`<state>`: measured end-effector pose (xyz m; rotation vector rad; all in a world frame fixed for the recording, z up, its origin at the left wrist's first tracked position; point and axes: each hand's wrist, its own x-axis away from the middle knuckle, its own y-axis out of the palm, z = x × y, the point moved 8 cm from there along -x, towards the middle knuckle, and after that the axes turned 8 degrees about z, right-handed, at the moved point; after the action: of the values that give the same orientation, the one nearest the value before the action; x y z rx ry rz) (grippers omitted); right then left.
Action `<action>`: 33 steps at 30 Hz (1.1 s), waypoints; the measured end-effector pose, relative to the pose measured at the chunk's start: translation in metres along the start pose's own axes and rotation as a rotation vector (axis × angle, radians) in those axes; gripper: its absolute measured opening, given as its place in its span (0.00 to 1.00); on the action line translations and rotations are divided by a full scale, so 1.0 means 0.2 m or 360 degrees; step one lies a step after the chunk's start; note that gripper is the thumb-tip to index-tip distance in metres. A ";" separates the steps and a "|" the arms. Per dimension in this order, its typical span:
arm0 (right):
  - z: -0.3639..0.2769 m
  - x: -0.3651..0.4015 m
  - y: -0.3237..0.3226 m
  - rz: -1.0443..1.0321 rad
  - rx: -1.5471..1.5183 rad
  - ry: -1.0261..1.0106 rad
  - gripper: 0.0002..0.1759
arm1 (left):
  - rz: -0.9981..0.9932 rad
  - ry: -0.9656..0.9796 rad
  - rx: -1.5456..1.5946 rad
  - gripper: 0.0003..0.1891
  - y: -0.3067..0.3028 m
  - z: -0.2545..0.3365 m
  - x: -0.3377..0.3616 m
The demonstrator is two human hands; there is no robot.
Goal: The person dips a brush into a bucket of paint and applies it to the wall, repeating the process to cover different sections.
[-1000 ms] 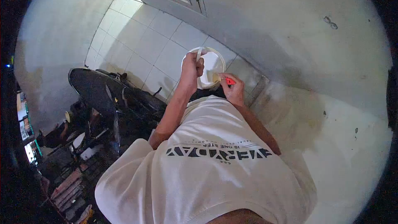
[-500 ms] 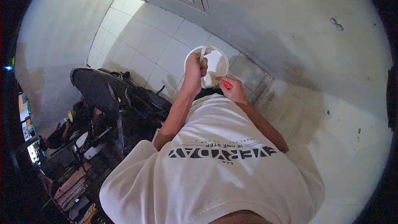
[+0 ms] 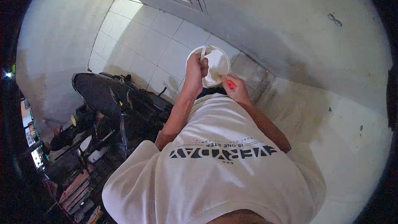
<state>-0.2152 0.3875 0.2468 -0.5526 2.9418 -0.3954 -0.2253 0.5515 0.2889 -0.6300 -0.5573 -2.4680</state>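
You're holding a round white bucket [image 3: 219,60], its mouth facing up, before your torso, left hand [image 3: 196,67] clamping its strap handle [image 3: 203,52]. Apart from it, your right hand [image 3: 236,88] is gripping a red-handled tool [image 3: 231,84], slanting forward-left into the bucket. Pale floor tiles [image 3: 155,43] are meeting a stained wall [image 3: 265,29].

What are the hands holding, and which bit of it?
The left hand holds the bucket by its white strap; the right hand holds a tool by its red handle.
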 end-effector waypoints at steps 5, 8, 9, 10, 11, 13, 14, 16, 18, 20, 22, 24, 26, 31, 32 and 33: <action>-0.03 -0.01 -0.07 0.0071 -0.0056 0.0058 0.11 | 0.0075 0.0034 0.0038 0.21 0.02 0.01 0.02; 0.04 -0.01 -0.01 -0.0052 -0.0031 -0.0010 0.13 | 0.0063 0.0039 0.0053 0.22 0.02 0.02 0.00; -0.04 -0.03 -0.05 -0.0004 -0.0033 0.0001 0.13 | 0.0088 0.0025 0.0057 0.22 0.01 0.02 0.00; -0.08 -0.04 -0.07 0.0044 -0.0039 0.0019 0.13 | 0.0115 0.0007 0.0055 0.22 0.00 0.02 0.00; -0.06 -0.02 -0.06 0.0046 -0.0044 0.0019 0.13 | 0.0116 0.0008 0.0051 0.22 0.00 0.01 0.01; -0.02 -0.01 -0.02 -0.0058 -0.0109 0.0052 0.12 | 0.0115 0.0008 0.0073 0.22 0.00 0.01 0.00; 0.00 -0.02 -0.03 -0.0058 -0.0108 0.0045 0.12 | 0.0114 0.0014 0.0076 0.22 0.01 0.01 0.00; -0.02 -0.01 -0.05 0.0007 -0.0064 0.0002 0.11 | 0.0112 0.0048 0.0085 0.22 0.00 0.03 0.02; 0.01 -0.01 -0.05 -0.0035 -0.0057 0.0096 0.11 | 0.0135 0.0051 0.0065 0.22 0.00 0.02 0.01; 0.06 -0.01 -0.03 -0.0088 -0.0052 0.0192 0.11 | 0.0170 0.0052 0.0050 0.22 -0.02 0.01 0.00; 0.01 -0.01 0.00 -0.0080 -0.0008 -0.0103 0.10 | 0.0089 0.0072 0.0124 0.22 -0.02 0.01 -0.01; -0.02 -0.03 -0.04 -0.0032 -0.0032 -0.0021 0.10 | 0.0109 0.0039 0.0112 0.22 -0.02 0.01 0.00; 0.00 -0.02 -0.05 0.0001 -0.0064 0.0067 0.10 | 0.0147 0.0003 0.0100 0.22 -0.03 0.00 0.01; -0.08 -0.04 -0.06 -0.0008 -0.0047 -0.0016 0.10 | 0.0125 0.0042 0.0080 0.22 -0.02 0.02 0.02; -0.04 -0.03 -0.04 -0.0007 -0.0051 -0.0012 0.10 | 0.0127 0.0039 0.0076 0.22 -0.02 0.01 0.02; -0.03 -0.02 0.00 -0.0060 -0.0061 -0.0052 0.10 | 0.0141 0.0041 0.0111 0.21 -0.02 0.01 0.02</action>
<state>-0.2123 0.3901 0.2532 -0.6144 2.9170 -0.3312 -0.2308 0.5537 0.2913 -0.5823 -0.5898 -2.3601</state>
